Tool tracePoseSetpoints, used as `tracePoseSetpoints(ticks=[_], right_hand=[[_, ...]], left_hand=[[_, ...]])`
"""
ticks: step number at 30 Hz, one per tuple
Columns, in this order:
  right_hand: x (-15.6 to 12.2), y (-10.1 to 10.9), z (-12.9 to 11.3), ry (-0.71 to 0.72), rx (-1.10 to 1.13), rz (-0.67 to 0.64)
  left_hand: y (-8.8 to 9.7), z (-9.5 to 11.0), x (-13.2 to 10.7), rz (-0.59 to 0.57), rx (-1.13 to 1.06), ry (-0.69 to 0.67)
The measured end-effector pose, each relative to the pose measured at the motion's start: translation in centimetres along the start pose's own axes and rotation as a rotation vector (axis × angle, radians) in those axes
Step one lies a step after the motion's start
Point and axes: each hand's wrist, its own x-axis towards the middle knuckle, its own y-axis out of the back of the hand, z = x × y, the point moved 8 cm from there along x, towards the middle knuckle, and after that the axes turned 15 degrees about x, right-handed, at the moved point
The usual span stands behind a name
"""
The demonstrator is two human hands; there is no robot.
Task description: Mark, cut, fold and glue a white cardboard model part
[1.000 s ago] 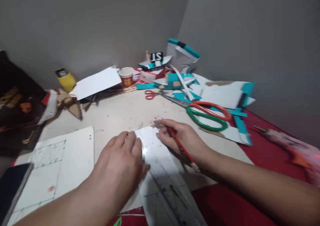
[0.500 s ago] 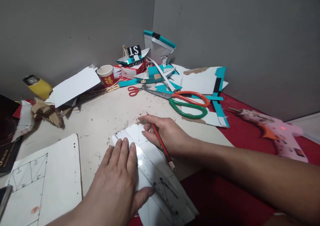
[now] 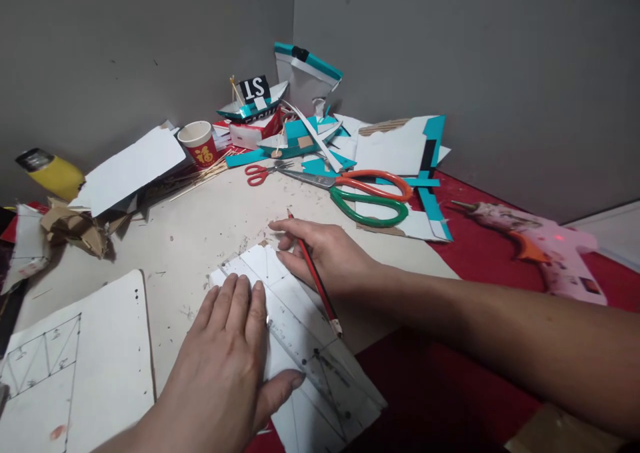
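My left hand (image 3: 225, 349) lies flat, fingers stretched forward and thumb out to the side. It presses on a clear plastic ruler (image 3: 286, 333) that rests along a piece of white cardboard (image 3: 345, 379) marked with pencil lines and dark dots. Between the fingers of my right hand (image 3: 333, 256) is a red pencil (image 3: 316, 278), slanting with its sharpened tip pointing away from me, past the cardboard's far edge. The right hand rests on the cardboard's right side.
An open notebook (image 3: 110, 359) with a truss drawing lies left. Large scissors (image 3: 370, 199), small red-handled scissors (image 3: 257, 174), a paper cup (image 3: 200, 145) and paper boats (image 3: 255, 103) sit farther back. A pink glue gun (image 3: 555, 246) lies right, before grey walls.
The view has shifted slightly, so the background sits higher and farther left. The pencil's tip shows more plainly beyond the right fingers. The left hand stays flat on the ruler.
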Motion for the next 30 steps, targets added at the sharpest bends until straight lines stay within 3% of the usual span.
tracePoseSetpoints(ticks=[12,23,30], right_hand=[[0.1,0.2,0.0,0.015,0.029,0.034],[-0.2,-0.2,-0.5,-0.013,-0.084,-0.060],[-0.3,-0.2,-0.6,-0.059,-0.099,-0.078]], left_hand=[[-0.7,-0.1,0.2,-0.044,-0.019,0.013],[-0.4,0.0,0.3,-0.029,-0.006,-0.015],[-1.2,0.0,-0.2,-0.087,-0.052,-0.009]])
